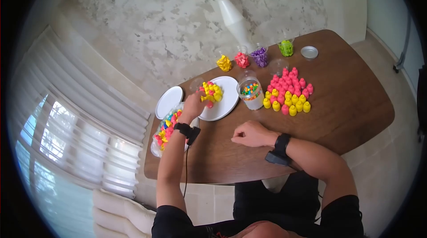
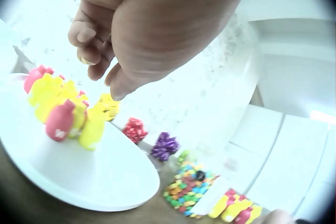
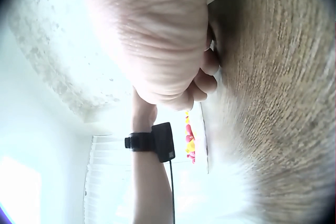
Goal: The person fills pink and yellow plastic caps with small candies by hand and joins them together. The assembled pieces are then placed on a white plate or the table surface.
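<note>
My left hand (image 1: 194, 104) hovers at the left side of a white round plate (image 1: 229, 100), beside a heap of small yellow and pink bottle-shaped pieces (image 1: 212, 91). In the left wrist view its fingers (image 2: 94, 69) are loosely bent above the heap, with a gap to the thumb and no piece visible between them. A pink piece (image 2: 60, 120) with a white mark stands at the near side of the heap. My right hand (image 1: 253, 134) rests on the brown table, fingers loosely curled, holding nothing.
A clear bag (image 1: 167, 127) of mixed coloured pieces lies left of the plate, below another white plate (image 1: 169, 101). A clear jar (image 1: 251, 91) of colourful bits stands centrally. Rows of pink and yellow pieces (image 1: 291, 91) stand right. Behind are cups of yellow, red, purple (image 1: 259, 56) and green items.
</note>
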`<state>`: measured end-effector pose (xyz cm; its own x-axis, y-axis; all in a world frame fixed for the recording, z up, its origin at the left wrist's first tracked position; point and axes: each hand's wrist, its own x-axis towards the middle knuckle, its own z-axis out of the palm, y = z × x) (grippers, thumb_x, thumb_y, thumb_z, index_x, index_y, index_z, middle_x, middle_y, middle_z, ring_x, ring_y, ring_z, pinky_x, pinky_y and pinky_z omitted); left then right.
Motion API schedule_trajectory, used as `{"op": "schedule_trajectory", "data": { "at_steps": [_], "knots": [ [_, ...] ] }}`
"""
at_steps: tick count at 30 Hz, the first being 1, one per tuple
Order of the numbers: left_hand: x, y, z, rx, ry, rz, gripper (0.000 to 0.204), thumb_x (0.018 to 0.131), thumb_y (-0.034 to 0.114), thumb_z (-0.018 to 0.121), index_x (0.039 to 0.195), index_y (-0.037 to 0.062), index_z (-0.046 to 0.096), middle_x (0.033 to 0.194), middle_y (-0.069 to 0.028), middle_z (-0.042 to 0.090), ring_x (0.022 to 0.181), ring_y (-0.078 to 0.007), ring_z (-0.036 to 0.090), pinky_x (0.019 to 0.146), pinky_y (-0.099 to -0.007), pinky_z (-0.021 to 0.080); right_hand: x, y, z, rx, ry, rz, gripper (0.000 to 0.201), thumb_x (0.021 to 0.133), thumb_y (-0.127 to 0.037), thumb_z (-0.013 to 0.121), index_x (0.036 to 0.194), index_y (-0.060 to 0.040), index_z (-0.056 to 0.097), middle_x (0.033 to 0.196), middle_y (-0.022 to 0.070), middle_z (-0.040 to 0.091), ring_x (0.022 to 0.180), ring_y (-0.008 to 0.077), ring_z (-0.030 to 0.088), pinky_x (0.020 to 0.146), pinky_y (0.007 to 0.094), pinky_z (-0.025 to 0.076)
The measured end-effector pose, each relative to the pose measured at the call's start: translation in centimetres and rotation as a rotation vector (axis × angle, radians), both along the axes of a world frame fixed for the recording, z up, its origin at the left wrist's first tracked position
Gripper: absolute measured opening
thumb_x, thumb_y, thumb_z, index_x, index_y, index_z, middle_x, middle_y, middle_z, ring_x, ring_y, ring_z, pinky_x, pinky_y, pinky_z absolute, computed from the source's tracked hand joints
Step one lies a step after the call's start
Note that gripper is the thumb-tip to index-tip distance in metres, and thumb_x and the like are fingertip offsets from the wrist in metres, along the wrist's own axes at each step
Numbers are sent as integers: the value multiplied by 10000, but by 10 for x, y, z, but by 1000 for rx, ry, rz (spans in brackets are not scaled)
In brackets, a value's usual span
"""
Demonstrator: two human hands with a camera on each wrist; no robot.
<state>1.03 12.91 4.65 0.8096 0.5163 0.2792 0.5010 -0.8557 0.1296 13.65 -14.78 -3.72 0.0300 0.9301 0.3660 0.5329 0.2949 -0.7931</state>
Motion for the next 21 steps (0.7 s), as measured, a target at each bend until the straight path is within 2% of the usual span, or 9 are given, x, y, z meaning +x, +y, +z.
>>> {"op": "schedule_trajectory", "data": {
  "at_steps": [3, 7, 8, 10, 13, 15, 17, 18, 21],
  "knots": [
    [-5, -2, -19, -171, 24, 25, 294, 845, 237, 792, 1037, 23, 731, 903, -203, 740, 866, -360, 727, 787, -440, 560, 2, -1, 1, -14, 11, -9, 283, 919, -302, 700, 875, -31, 772, 807, 153, 750, 753, 315, 729, 718, 412, 557],
    [-6, -14, -36, -303, 15, -84, 284, 838, 240, 802, 972, 9, 708, 837, -138, 721, 798, -260, 704, 745, -390, 546, 1, -3, 5, -41, 59, -2, 288, 920, -299, 709, 853, -25, 763, 787, 154, 739, 744, 306, 724, 710, 402, 556],
    [-6, -18, -38, -332, -13, -108, 267, 836, 223, 799, 960, 6, 705, 810, -112, 705, 760, -214, 678, 718, -358, 534, 0, -2, 3, -34, 80, -5, 279, 926, -284, 710, 856, -18, 757, 785, 146, 741, 734, 282, 722, 702, 390, 555],
    [-6, -33, -35, -354, -72, -79, 250, 831, 190, 803, 962, 4, 699, 806, -101, 701, 752, -193, 667, 709, -343, 531, 1, 1, -2, -18, 120, -21, 260, 937, -252, 713, 862, -5, 746, 780, 131, 745, 714, 235, 717, 685, 366, 552],
    [-3, -71, -26, -448, -221, -101, 229, 823, 133, 806, 967, 1, 688, 792, -78, 687, 738, -157, 640, 697, -317, 525, 2, 5, -5, 48, 382, -94, 212, 949, -190, 717, 899, 16, 725, 786, 101, 739, 701, 142, 681, 664, 318, 542],
    [-3, -105, -24, -602, -311, -143, 232, 811, 86, 815, 971, -3, 674, 798, -48, 669, 752, -121, 610, 701, -303, 525, 4, 9, -8, 64, 457, -162, 236, 950, -169, 731, 1066, 28, 672, 744, 46, 664, 673, 82, 611, 610, 284, 506],
    [-2, -127, -42, -659, -350, -208, 244, 799, 81, 822, 973, -6, 674, 831, -70, 679, 765, -141, 619, 712, -313, 534, 9, 7, 2, 45, 409, -232, 292, 944, -185, 748, 1123, 25, 653, 734, 37, 642, 657, 87, 596, 577, 293, 486],
    [-1, -136, -47, -594, -288, -224, 235, 821, 42, 799, 1006, -10, 663, 839, -46, 676, 786, -109, 624, 717, -288, 534, 10, 7, 5, 42, 377, -269, 292, 919, -186, 779, 1083, 17, 648, 729, 42, 640, 641, 94, 590, 561, 302, 479],
    [0, -149, -58, -551, -324, -302, 238, 810, 23, 784, 1011, -26, 664, 851, -117, 696, 788, -154, 664, 723, -316, 546, 12, 8, 2, -14, 309, -305, 295, 892, -180, 804, 1034, 14, 632, 722, 47, 635, 627, 98, 585, 568, 306, 485]
  ]
}}
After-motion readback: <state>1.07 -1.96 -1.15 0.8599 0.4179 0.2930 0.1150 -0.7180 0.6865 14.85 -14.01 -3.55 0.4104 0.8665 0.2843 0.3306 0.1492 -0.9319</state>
